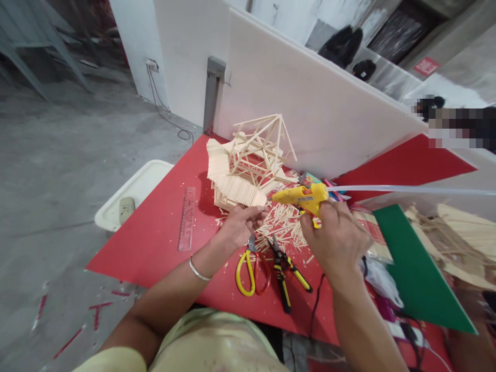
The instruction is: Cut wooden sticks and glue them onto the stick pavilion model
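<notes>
My right hand (339, 235) is wrapped around a yellow glue gun (300, 195), whose nozzle points left. A long translucent glue stick (387, 189) sticks out of its back. By the near edge of a model built of thin wooden sticks (240, 191), my left hand (246, 222) has its fingers curled in a pinch; what they hold is too small to make out. The model has slatted roof panels and an open peaked frame at the back. Loose cut sticks (284, 225) lie scattered below the nozzle.
Scissors with yellow and red handles (246, 271) and black-yellow cutting pliers (282, 279) lie in front of me on the red tabletop (155, 243). A clear ruler (186, 219) is left of the model. A white partition (294, 103) stands behind; a green board (422, 274) is at right.
</notes>
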`<state>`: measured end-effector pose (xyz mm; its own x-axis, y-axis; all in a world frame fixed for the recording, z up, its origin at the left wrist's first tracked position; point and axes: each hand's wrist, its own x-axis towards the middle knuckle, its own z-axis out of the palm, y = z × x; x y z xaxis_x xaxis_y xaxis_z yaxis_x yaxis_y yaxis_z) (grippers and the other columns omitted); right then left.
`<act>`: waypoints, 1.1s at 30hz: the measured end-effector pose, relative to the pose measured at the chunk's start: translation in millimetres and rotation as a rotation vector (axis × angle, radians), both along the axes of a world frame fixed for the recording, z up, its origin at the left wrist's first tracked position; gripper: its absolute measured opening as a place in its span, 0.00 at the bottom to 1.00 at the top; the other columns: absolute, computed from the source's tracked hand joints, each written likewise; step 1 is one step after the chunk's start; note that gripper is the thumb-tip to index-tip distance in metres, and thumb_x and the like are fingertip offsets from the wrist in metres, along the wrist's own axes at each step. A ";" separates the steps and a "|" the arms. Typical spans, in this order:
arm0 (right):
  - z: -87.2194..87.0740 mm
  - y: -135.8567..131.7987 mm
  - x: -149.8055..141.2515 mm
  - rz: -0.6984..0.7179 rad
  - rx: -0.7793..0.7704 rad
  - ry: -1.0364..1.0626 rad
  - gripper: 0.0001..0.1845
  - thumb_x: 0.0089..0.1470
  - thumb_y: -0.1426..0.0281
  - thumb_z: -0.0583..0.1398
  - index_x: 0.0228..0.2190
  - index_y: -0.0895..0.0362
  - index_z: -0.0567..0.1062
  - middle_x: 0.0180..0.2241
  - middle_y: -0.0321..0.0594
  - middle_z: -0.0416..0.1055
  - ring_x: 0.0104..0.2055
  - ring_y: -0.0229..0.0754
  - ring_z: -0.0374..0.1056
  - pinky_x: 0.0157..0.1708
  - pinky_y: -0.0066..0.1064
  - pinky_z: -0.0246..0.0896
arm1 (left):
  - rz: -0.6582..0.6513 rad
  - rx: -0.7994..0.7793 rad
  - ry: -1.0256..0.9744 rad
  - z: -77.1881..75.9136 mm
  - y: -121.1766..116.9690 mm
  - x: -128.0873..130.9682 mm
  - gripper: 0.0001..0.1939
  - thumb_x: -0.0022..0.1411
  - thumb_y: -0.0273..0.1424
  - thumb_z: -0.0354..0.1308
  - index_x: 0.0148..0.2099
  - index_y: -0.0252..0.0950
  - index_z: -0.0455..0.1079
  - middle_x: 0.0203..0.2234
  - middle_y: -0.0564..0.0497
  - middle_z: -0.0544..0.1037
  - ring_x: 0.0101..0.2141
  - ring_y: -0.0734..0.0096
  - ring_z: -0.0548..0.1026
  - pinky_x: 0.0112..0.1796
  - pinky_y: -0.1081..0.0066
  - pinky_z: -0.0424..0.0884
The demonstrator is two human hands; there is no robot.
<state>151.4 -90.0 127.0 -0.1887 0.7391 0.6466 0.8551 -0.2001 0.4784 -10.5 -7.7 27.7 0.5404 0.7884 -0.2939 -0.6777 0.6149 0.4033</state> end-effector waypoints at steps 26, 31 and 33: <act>-0.2 0.3 -0.5 -0.004 0.003 -0.002 0.17 0.55 0.61 0.57 0.43 0.58 0.73 0.35 0.43 0.74 0.30 0.42 0.65 0.28 0.31 0.46 | -0.111 0.049 0.016 -3.5 -4.4 -2.6 0.12 0.47 0.30 0.71 0.29 0.30 0.72 0.22 0.53 0.73 0.20 0.84 0.68 0.18 0.82 0.58; -0.6 0.4 0.0 0.008 0.015 -0.003 0.17 0.55 0.62 0.57 0.43 0.58 0.73 0.34 0.42 0.73 0.30 0.41 0.64 0.27 0.31 0.46 | -0.113 0.041 0.008 -3.0 -4.0 -2.1 0.11 0.48 0.30 0.71 0.29 0.30 0.72 0.21 0.54 0.73 0.20 0.84 0.69 0.19 0.83 0.59; -0.9 0.1 -0.1 -0.006 0.008 0.003 0.16 0.55 0.61 0.57 0.42 0.58 0.73 0.34 0.42 0.73 0.29 0.41 0.64 0.27 0.32 0.46 | -0.112 0.034 0.013 -2.3 -4.0 -2.0 0.11 0.47 0.30 0.71 0.29 0.30 0.72 0.21 0.54 0.73 0.21 0.84 0.69 0.19 0.83 0.60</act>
<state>151.3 -89.9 126.1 -0.1819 0.7354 0.6527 0.8553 -0.2091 0.4740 -12.5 -11.7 25.4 0.6220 0.7331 -0.2751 -0.6004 0.6720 0.4335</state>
